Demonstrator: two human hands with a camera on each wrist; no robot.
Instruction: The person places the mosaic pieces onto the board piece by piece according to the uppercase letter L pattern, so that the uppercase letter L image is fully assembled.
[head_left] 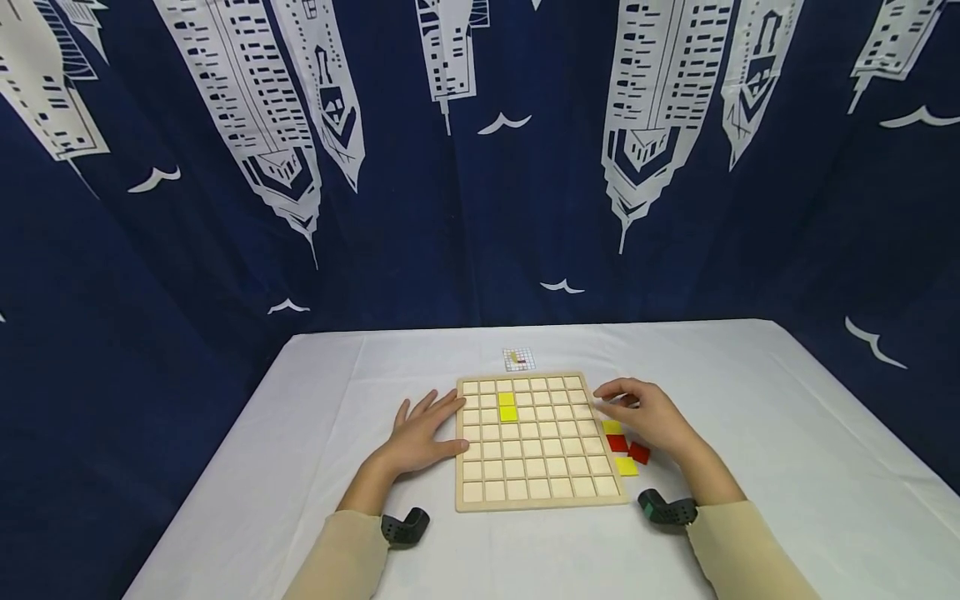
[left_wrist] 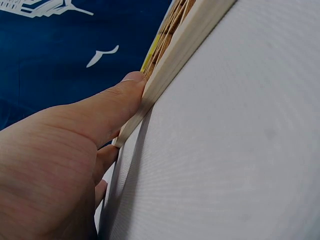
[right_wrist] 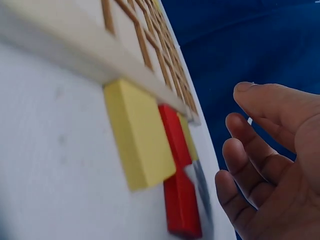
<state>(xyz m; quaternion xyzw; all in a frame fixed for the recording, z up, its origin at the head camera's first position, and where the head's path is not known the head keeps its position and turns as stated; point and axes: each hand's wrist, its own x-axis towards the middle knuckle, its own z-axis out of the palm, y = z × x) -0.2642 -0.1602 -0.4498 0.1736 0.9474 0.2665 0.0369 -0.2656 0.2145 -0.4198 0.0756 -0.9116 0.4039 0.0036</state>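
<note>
Where tiles (head_left: 508,413) lie, four yellow, two red

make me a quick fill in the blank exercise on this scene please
Of the side edges of the wooden board, the left hand touches the ____ one.
The two tiles set in the board are both ____ in colour.
The loose tiles near the right hand are yellow and ____.
The tablecloth is ____ in colour.

Missing words: left; yellow; red; white
</note>
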